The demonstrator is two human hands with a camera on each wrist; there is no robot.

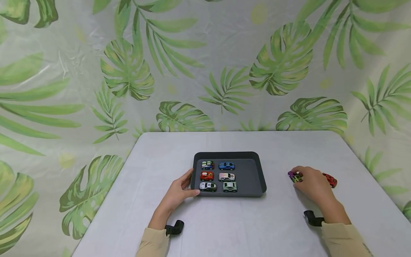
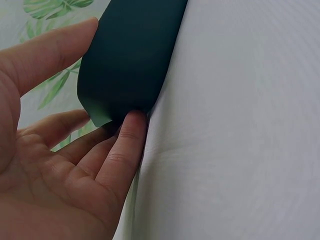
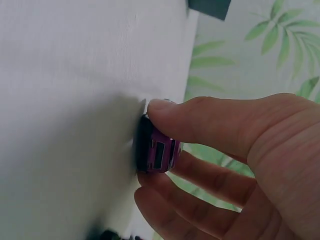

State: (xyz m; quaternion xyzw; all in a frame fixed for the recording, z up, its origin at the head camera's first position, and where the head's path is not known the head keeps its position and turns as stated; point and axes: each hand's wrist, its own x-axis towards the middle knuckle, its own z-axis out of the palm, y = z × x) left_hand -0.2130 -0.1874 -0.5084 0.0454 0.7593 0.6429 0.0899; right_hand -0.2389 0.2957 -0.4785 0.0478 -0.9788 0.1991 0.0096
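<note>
A dark grey tray (image 1: 248, 178) lies on the white table, with several toy cars in two columns on its left and middle part. My left hand (image 1: 177, 191) holds the tray's left side, thumb at the near left corner; in the left wrist view the fingers (image 2: 120, 155) reach under the tray's edge (image 2: 132, 60). Right of the tray, my right hand (image 1: 313, 184) pinches a purple and green toy car (image 1: 295, 176) between thumb and fingers. The right wrist view shows that purple car (image 3: 159, 150) close against the table surface. A red toy car (image 1: 330, 180) sits just beyond this hand, partly hidden by it.
In the tray stand a blue car (image 1: 226, 166), a red car (image 1: 207, 176), a white police-style car (image 1: 208, 186) and a pale green car (image 1: 229, 186), among others. The white table (image 1: 244, 225) ends at a leaf-patterned curtain (image 1: 224, 53) behind.
</note>
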